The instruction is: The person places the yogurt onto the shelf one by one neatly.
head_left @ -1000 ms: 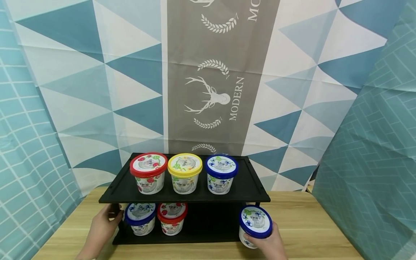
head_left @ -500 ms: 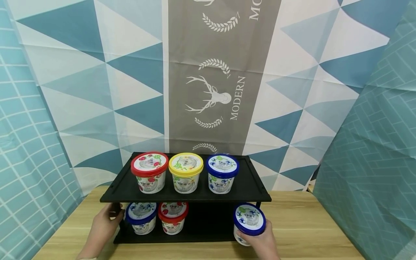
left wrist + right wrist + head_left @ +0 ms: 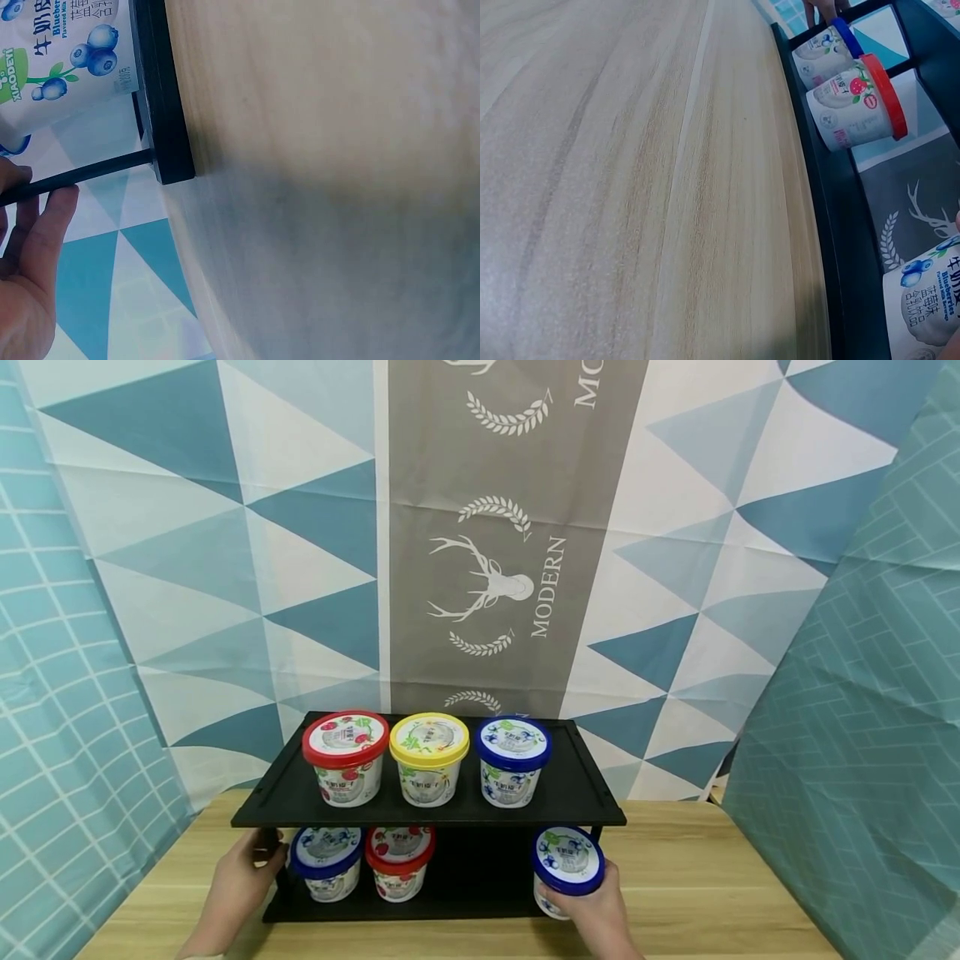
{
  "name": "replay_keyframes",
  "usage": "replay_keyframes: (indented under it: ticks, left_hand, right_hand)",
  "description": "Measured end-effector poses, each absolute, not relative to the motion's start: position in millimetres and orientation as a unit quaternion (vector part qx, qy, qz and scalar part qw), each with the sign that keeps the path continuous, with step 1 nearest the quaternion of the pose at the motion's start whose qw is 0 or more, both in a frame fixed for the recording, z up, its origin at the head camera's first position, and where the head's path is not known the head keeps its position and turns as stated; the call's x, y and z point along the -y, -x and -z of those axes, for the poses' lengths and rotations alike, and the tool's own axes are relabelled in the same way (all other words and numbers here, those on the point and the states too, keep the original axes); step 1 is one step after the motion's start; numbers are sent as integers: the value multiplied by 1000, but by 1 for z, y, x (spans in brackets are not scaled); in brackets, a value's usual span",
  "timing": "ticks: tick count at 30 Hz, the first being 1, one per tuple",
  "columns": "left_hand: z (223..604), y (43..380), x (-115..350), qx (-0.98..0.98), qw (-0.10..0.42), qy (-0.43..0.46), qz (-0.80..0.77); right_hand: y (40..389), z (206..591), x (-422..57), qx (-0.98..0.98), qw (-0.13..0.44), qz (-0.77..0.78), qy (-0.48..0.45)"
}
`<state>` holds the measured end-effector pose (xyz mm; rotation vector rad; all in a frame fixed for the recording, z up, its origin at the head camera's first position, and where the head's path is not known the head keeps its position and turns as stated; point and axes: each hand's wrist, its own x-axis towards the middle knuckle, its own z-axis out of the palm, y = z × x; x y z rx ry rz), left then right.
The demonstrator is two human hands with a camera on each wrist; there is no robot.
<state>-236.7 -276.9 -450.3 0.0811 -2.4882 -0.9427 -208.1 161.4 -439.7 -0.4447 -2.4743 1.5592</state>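
Observation:
My right hand (image 3: 600, 914) grips a white blueberry cup with a blue lid (image 3: 568, 860) at the right end of the black two-tier rack's lower tier (image 3: 480, 906). In the right wrist view this cup (image 3: 922, 307) stands upright relative to the rack, its base near the front edge. My left hand (image 3: 243, 877) holds the rack's left post (image 3: 97, 171) between thumb and fingers. Beside that post, on the lower tier, sit a blue-lidded cup (image 3: 326, 864) and a red-lidded cup (image 3: 400, 864). The upper tier overlaps their back parts in the head view.
Along the upper tier (image 3: 577, 777) stand a red-lidded cup (image 3: 347, 760), a yellow-lidded cup (image 3: 429, 760) and a blue-lidded cup (image 3: 512, 762). The rack rests on a wooden table (image 3: 697, 877), with a patterned cloth backdrop (image 3: 315, 568) behind and cloth at both sides.
My right hand has carried the blue-lidded cup left and slightly inward, from beside the right post to the lower tier's right end. My left hand keeps its hold on the post.

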Motion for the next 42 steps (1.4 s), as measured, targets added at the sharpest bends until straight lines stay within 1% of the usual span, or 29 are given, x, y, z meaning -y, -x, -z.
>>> replay_keyframes:
  ticks: [6,12,24,33,42]
  left_hand:
    - [452,237,278,908,243,-30,341]
    - [454,237,280,909,236,-32,343]
    - [454,237,279,909,233,-34,344]
    - [453,236,279,910,228,-35,344]
    - [453,240,278,906,245,-31,344]
  right_hand:
    - [211,442,-160,833,99,-523,149]
    - [213,441,-154,835,98,-522,144]
    - [217,445,-145,831,116,-526,137]
    - [218,446,-140,834,112,-525,128]
    - [222,449,-134,840,133,-511,124]
